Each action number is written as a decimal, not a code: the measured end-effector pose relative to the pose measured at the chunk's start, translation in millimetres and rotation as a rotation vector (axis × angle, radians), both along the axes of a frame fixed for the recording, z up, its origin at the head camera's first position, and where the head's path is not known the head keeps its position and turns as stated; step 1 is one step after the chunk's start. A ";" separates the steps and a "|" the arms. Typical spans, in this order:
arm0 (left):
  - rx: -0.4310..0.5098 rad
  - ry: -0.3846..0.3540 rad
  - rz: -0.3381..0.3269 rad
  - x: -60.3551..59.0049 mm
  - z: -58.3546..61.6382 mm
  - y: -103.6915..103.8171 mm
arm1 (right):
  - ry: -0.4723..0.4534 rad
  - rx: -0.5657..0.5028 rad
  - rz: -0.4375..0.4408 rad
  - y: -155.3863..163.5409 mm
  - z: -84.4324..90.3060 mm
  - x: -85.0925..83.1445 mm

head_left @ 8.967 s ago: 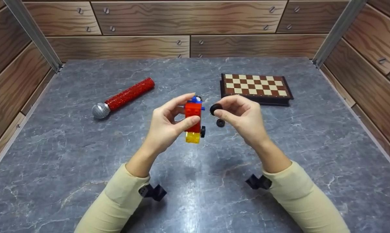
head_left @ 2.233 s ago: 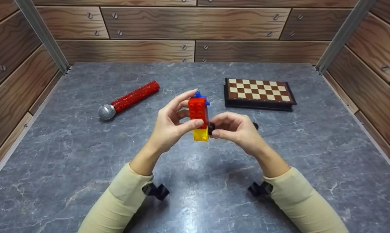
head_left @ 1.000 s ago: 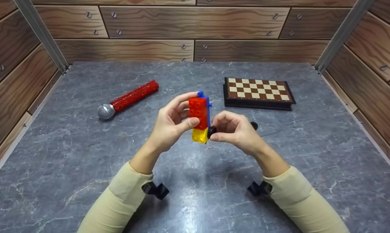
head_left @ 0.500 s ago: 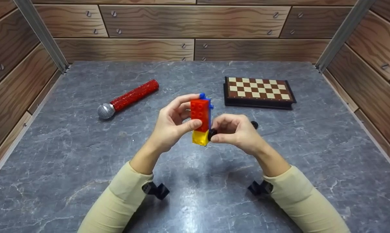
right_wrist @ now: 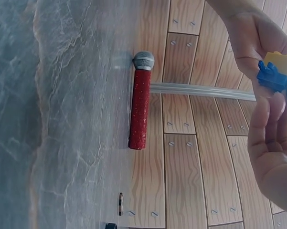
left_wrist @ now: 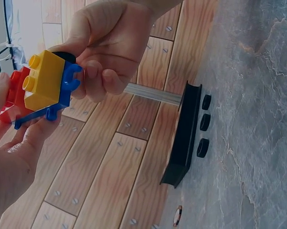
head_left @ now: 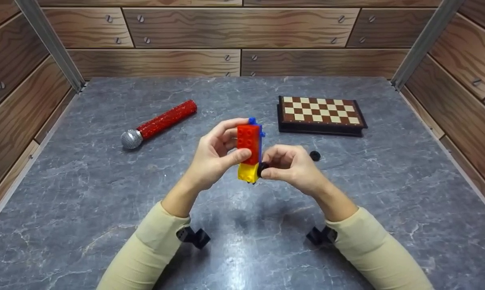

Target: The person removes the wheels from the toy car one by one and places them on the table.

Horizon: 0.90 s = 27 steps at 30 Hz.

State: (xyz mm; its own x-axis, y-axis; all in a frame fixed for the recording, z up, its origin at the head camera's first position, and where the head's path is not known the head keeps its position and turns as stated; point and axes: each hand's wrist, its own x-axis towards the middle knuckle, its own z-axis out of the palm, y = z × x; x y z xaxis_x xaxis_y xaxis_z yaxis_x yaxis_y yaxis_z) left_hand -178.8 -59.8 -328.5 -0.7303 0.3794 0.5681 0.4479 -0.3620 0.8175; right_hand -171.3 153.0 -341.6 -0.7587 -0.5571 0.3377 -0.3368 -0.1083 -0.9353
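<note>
My left hand grips a toy vehicle of building blocks, with a red block, a yellow block and a blue base. My right hand pinches a black wheel against the base's side, beside the yellow block. The fingers partly hide this wheel, so I cannot tell how firmly it sits. A bare blue peg sticks out farther up the same side. Behind my right hand lies a loose black wheel; the left wrist view shows several wheels on the table.
At the back right lies a chessboard box. A red glittery microphone lies at the back left. A small ring-like thing shows on the table in the left wrist view. Wood-patterned walls enclose the grey marbled table.
Nine seconds ago my right hand held a wheel apart from the toy, near the upper peg; now it pinches one at the lower end. Lately the toy and right hand have shifted slightly downward.
</note>
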 end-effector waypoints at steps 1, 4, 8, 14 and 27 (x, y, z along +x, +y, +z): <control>0.002 0.003 -0.001 0.1 0.5 0.2 | 0.005 -0.008 0.001 -0.2 -0.1 0.1; 0.008 0.017 0.002 0.3 2.2 1.2 | 0.014 -0.034 -0.009 -1.2 0.1 0.5; 0.015 0.049 0.014 0.3 4.2 3.1 | 0.022 -0.055 -0.031 -2.4 0.7 0.8; 0.005 0.096 0.053 1.7 5.1 3.9 | 0.026 -0.067 -0.038 -4.1 0.7 0.1; -0.007 0.134 0.062 5.7 5.0 2.5 | 0.067 -0.051 0.006 -1.3 0.6 0.1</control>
